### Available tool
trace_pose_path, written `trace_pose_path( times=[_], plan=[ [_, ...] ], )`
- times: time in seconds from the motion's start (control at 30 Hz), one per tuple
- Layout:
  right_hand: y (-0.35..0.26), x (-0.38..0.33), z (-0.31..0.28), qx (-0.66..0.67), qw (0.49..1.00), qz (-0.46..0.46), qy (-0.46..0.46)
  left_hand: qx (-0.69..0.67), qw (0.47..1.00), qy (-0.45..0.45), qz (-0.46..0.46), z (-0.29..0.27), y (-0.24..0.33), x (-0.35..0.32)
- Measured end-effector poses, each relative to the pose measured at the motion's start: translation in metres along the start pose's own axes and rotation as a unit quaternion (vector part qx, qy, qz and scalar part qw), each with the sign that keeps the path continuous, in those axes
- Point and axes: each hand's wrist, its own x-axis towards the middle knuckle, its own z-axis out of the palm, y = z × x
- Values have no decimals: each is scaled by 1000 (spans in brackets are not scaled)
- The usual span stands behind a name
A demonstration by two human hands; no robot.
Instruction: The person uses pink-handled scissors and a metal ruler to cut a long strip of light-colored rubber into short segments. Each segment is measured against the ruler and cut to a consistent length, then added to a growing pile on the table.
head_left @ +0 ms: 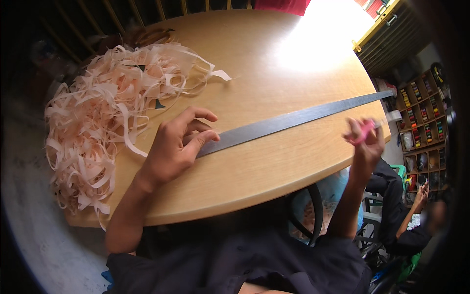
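A long metal ruler [289, 119] lies slantwise across the wooden table, its far end reaching the right edge. Over its near left end is my left hand [174, 144], fingers curved and a gap between thumb and forefinger; nothing shows between them. My right hand [366, 144], raised by the table's right edge, is closed around a small pink-handled tool [363, 133]. Motion smears that hand and the tool, so its exact kind is unclear. Left of my left hand spreads a large tangled heap of pale pink fabric strips [112, 117], one strip trailing toward my wrist.
The table [235, 196] has a curved front edge near my body. Below it on the right is a bluish plastic bag [313, 210] with pale scraps. Another person [399, 220] sits at the right, near a shelf of coloured spools [421, 117]. Dark railings [137, 12] stand behind the table.
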Motion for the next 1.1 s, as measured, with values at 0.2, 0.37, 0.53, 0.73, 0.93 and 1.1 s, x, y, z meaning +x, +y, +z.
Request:
trace_pose_path(
  times=[0.2, 0.37, 0.53, 0.73, 0.93, 1.1],
  plan=[
    [-72, 15, 171, 52, 871, 100, -478, -47, 998, 18, 24, -5, 1, -2],
    [-67, 4, 208, 33, 834, 115, -539, -44, 998, 19, 30, -9, -4, 4],
    [-54, 6, 193, 79, 826, 174, -531, -13, 1000, -17, 8, -4, -6, 1],
    [-50, 34, 181, -24, 807, 200, -555, 48, 998, 2, -40, -8, -1, -2],
    [-57, 53, 176, -209, 773, 164, -575, 125, 988, -52, -78, -23, 4, -3],
    [-59, 45, 178, -250, 776, 155, -558, 128, 981, -74, -125, -32, 10, -3]
  ],
)
